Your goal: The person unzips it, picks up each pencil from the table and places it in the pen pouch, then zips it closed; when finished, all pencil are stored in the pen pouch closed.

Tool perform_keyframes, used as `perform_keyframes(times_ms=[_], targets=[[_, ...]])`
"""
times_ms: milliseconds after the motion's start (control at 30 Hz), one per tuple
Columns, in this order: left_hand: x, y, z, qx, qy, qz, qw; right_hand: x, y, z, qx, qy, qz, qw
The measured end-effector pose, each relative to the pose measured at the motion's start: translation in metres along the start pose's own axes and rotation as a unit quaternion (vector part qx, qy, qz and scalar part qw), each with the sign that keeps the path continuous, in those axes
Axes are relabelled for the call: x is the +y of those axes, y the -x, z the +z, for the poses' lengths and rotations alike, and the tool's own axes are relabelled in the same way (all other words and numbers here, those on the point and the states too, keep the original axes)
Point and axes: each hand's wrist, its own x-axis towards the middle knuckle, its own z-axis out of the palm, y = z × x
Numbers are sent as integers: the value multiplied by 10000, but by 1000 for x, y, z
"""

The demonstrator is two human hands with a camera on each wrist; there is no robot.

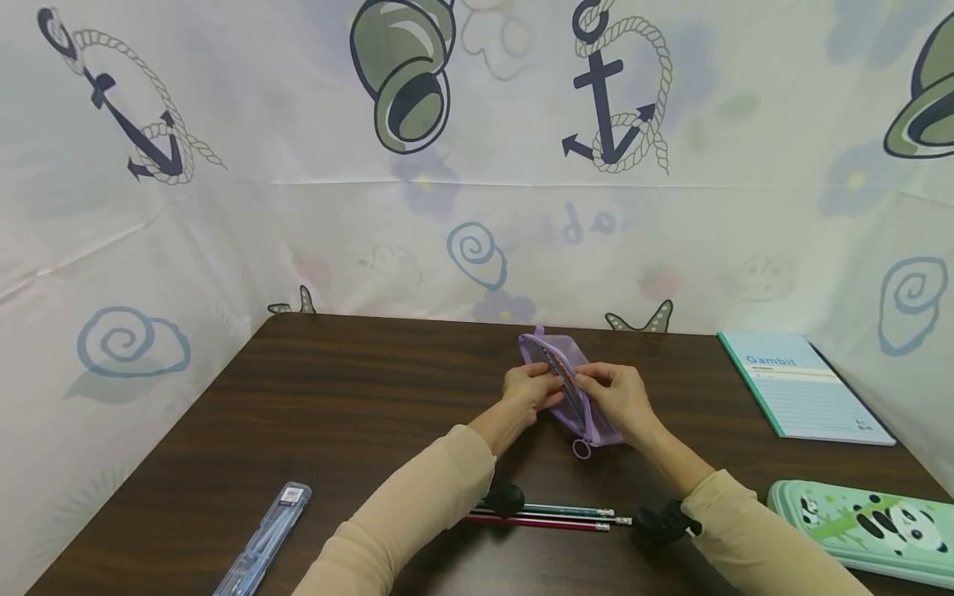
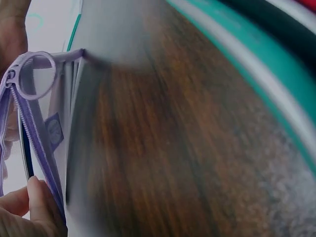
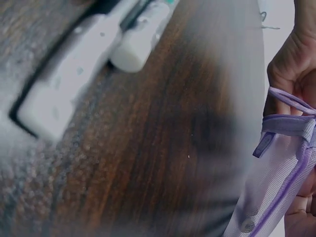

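Note:
A purple mesh pencil pouch (image 1: 602, 420) with an unzipped top is held upright above the table between both hands. My left hand (image 1: 531, 387) grips its left side by the opening. On the opposite side, my right hand (image 1: 619, 397) pinches the zipper edge. Several slim pens or pencils (image 1: 564, 382) show inside the opening. In the left wrist view, the ring zipper pull (image 2: 37, 75) hangs at the pouch's end, and the left fingertips (image 2: 39, 197) lie by a dark stick. The right wrist view shows the mesh side (image 3: 269, 190); some fingers are hidden behind it.
Several pencils (image 1: 559, 522) with white erasers lie near the forearms. A clear pencil-lead or pen case (image 1: 264, 538) lies at the front left. A green panda pencil case (image 1: 872, 526) and a light blue notebook (image 1: 808, 389) lie at right. Patterned cloth (image 1: 335, 232) surrounds the table.

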Motion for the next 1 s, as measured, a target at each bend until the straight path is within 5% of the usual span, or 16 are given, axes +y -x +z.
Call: perform_keyframes(times_ms=[800, 1000], targets=[[-3, 5, 2, -92, -455, 5, 9989, -6, 1, 3, 169, -79, -162, 9997], [5, 13, -11, -719, -574, -99, 9957, -5, -1, -2, 256, 48, -140, 9996]])
